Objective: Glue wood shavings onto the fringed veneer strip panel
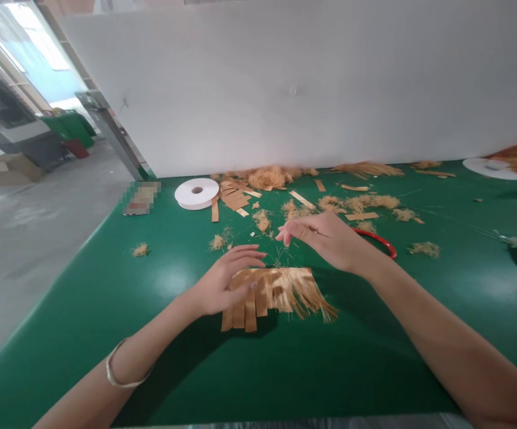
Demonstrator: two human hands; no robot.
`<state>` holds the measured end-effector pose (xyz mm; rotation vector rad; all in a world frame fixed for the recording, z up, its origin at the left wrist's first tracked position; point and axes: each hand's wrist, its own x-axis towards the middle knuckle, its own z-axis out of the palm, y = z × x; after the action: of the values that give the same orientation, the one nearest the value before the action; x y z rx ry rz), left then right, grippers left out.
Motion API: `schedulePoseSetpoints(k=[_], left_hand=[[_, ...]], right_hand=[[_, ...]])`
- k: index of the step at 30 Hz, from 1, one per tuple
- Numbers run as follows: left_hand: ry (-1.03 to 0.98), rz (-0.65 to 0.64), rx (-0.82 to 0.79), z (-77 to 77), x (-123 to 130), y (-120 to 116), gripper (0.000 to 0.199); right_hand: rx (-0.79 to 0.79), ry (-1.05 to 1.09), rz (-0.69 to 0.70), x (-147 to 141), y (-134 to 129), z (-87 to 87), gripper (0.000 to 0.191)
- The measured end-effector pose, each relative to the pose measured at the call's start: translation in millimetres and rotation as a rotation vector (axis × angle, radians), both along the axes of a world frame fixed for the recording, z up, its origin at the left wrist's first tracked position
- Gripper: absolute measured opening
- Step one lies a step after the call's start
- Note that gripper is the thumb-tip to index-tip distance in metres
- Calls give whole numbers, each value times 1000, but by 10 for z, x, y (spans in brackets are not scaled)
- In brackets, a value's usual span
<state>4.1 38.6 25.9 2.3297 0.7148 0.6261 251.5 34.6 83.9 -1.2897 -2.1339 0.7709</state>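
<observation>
My left hand (229, 279) is over a row of flat tan ribbon strips (239, 313), its fingers stretched and apart. The right part of this row is frayed into loose golden threads (301, 292) that fan toward the lower right. Above the frayed part, my right hand (318, 235) has its fingers drawn together in a pinch. What lies between those fingertips, if anything, is too small to make out. A red curved handle (381, 239) shows behind the right wrist; the rest of that tool is hidden.
Tangled thread tufts (270, 177) and cut ribbon pieces (234, 196) litter the far side of the green table (84, 333). A white spool (196, 193) lies at the back left, another white disc (493, 168) at the back right. A white panel (294, 89) stands behind.
</observation>
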Motion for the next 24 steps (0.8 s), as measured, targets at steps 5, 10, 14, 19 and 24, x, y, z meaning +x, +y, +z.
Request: schedulePoseSetpoints(k=[5, 10, 14, 19, 24], left_hand=[[253, -119, 216, 6, 4, -91, 42], [391, -152, 197, -148, 53, -114, 63], [455, -139, 187, -247, 38, -124, 70], [425, -148, 209, -257, 23, -122, 71], [420, -143, 197, -263, 23, -112, 70]], right_hand=[[-74, 76, 54, -29, -13, -19, 52], [-207, 352, 198, -150, -6, -77, 52], [-447, 611, 280, -196, 27, -168, 70], [-252, 77, 225, -61, 19, -154, 58], [401, -384, -122, -32, 46, -94, 38]])
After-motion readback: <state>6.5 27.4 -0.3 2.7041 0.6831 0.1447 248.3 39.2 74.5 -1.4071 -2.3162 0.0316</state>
